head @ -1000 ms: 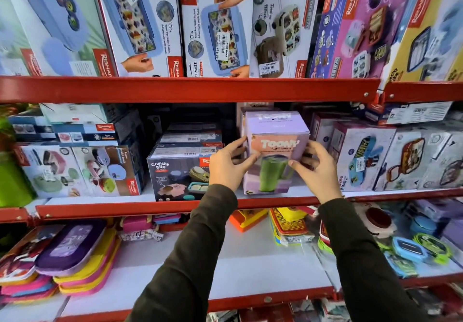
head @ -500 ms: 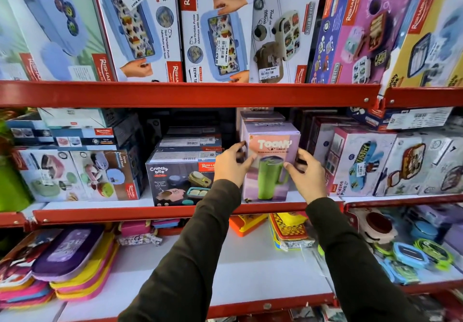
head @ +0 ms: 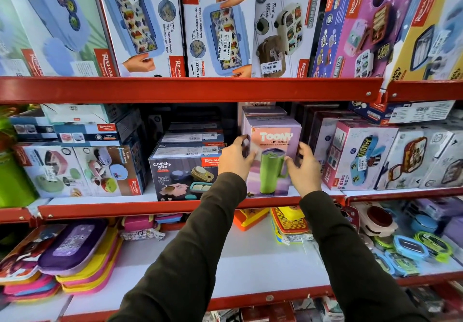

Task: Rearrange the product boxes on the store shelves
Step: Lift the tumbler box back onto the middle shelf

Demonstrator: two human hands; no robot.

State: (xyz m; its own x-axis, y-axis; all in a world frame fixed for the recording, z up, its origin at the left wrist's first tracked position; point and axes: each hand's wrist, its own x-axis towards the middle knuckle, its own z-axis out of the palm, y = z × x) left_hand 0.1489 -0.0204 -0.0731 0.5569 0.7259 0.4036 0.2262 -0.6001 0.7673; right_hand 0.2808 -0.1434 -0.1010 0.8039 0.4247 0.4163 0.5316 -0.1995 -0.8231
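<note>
A lilac and pink Toony tumbler box (head: 275, 141) with a green mug printed on it stands upright on the red-edged middle shelf (head: 125, 209), in front of another like box. My left hand (head: 234, 160) wraps its fingers round the box's left edge. At the box's right front edge my right hand (head: 304, 169) is blurred, with its fingers spread and loose against the box. Both arms wear dark sleeves.
A dark Crunchy Bite box (head: 180, 176) sits just left of the tumbler box, under stacked flat boxes. A Kidzee lunch box carton (head: 358, 156) stands close on the right. Tall lunch box cartons (head: 218, 28) fill the upper shelf. Soft cases (head: 75, 254) and small containers lie on the lower shelf.
The tumbler box went from tilted and held off the shelf to standing farther back on it. My right hand's fingers have loosened and spread.
</note>
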